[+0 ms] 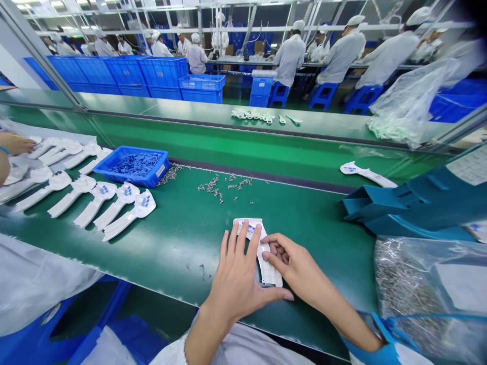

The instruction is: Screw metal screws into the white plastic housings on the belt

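Observation:
A white curved plastic housing half (272,271) lies on the green bench in front of me, with small blue pieces (251,229) set in its wider far end. My left hand (238,274) is open over it, fingers spread across the far end and thumb stretched past the near end. At the housing's right edge, my right hand (291,258) has its fingers curled, with thumb and index tips touching the housing. Anything small between those fingertips is hidden. Several small screws (216,187) lie scattered beyond the housing.
At left, a blue bin (139,167) of blue pieces stands beside rows of white housings (131,210) and another person's hand (17,144). A teal fixture (403,208) and a clear bag of screws (403,284) are at right. Another white piece (367,174) lies beyond.

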`<state>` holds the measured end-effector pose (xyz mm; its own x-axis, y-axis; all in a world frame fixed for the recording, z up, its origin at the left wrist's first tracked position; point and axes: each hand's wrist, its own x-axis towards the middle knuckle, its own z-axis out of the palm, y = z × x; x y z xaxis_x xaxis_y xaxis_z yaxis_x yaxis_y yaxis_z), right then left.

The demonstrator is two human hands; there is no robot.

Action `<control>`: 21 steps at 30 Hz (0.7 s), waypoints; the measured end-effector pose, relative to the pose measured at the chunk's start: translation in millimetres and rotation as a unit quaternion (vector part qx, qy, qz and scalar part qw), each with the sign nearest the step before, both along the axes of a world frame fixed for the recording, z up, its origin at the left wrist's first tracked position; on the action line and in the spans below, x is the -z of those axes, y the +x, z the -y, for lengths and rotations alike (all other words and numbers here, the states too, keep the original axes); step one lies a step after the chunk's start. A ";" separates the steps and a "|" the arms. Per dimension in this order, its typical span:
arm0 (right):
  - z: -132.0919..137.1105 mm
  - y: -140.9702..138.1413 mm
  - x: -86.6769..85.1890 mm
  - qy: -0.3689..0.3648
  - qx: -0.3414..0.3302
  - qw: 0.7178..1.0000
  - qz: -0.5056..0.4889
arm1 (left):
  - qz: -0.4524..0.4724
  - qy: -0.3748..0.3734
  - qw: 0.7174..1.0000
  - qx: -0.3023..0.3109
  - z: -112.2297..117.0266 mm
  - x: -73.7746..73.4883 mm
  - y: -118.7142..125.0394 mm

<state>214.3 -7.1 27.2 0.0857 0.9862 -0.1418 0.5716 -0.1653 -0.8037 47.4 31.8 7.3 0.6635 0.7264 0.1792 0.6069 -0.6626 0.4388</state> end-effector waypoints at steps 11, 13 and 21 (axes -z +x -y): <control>18.8 0.2 -18.2 0.034 -0.067 0.992 0.106 | -0.002 0.005 1.000 0.002 0.5 -0.4 0.2; 19.3 -3.1 -20.8 0.028 -0.079 0.986 0.141 | -0.001 0.007 1.000 0.004 0.9 -0.5 0.3; 16.6 -20.9 -14.5 0.054 -0.088 0.947 0.305 | -0.011 0.008 1.000 0.000 2.8 -2.5 1.4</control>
